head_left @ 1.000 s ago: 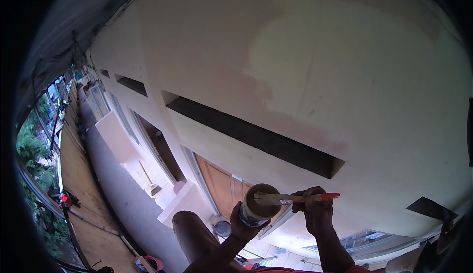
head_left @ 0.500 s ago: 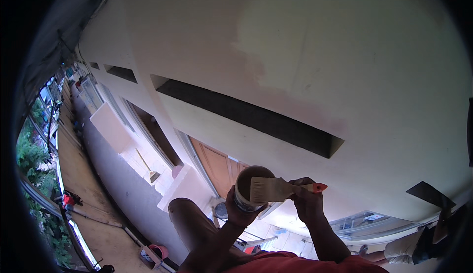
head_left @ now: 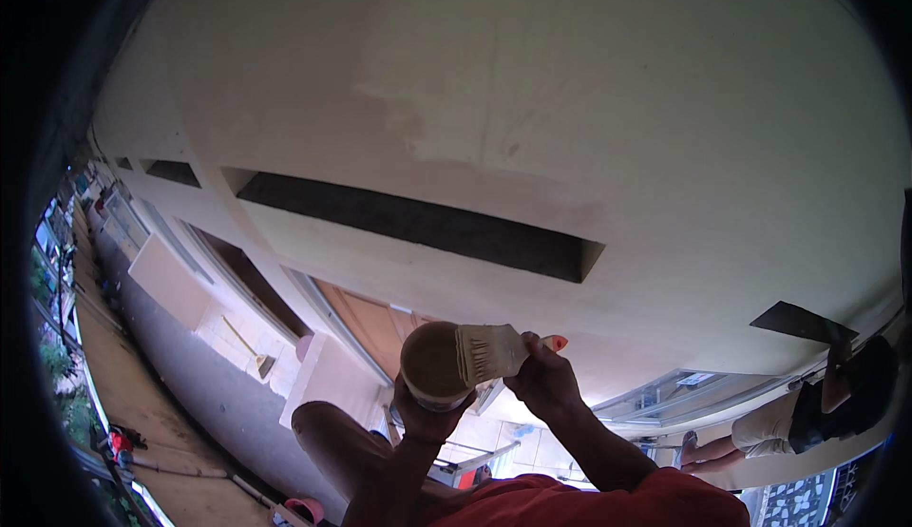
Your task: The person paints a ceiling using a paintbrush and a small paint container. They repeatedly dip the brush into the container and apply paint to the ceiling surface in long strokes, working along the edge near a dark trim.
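My left hand (head_left: 425, 420) grips a small round paint can (head_left: 434, 367) from below, holding it up in front of me. A flat paintbrush (head_left: 492, 352) with pale, cream-coated bristles and a red-tipped handle is held in my right hand (head_left: 543, 383). Its bristles lie across the can's rim. Both hands are raised close together before a cream-painted wall (head_left: 570, 128) high above the ground.
A long dark slot (head_left: 418, 225) cuts across the wall just above the can. Another person (head_left: 807, 413) in dark top and light shorts works at the far right beside a dark opening (head_left: 796, 321). Far below lie a courtyard floor (head_left: 190, 375), a wooden door (head_left: 380, 323) and a window frame (head_left: 665, 396).
The view has shifted so the wall slot sits lower and nearer. The brush has turned so its bristles rest flat over the can's rim, and both hands rose slightly.
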`<state>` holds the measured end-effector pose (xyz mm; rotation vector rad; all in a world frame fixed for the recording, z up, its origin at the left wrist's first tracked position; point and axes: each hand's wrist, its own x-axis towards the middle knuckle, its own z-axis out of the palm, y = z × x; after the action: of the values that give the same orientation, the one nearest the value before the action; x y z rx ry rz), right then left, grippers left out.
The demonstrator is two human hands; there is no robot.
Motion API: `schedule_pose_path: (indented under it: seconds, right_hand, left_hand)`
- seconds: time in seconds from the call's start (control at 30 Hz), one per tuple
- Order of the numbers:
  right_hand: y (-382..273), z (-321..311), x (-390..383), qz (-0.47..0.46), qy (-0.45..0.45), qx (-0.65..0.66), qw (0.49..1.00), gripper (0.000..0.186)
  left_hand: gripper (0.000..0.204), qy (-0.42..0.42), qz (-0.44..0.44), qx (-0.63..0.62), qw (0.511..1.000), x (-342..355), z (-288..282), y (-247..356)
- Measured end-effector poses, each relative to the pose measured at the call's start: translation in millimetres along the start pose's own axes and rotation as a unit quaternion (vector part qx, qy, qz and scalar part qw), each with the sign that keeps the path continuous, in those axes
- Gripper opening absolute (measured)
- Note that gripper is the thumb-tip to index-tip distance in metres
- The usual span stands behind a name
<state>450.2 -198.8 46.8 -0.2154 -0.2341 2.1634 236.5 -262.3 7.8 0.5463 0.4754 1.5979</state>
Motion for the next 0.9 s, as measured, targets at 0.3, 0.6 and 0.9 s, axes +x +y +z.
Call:
schedule_pose_path:
  seconds: [0.3,0.6,0.9]
  right_hand:
    - [-152,153,-21,-0.461,-0.17,-0.117,0.863,0.018]
    - [-321,340,-64,-0.768,-0.183,-0.275,0.549,0.021]
    - [-353,378,-44,-0.751,-0.183,-0.293,0.563,0.029]
  left_hand:
    - [0.076,0.047,-0.164,-0.255,0.952,13,-48,-21]
    - [0.077,0.024,-0.192,-0.312,0.93,17,-52,-18]
    - [0.075,0.02,-0.179,-0.295,0.938,16,-45,-16]
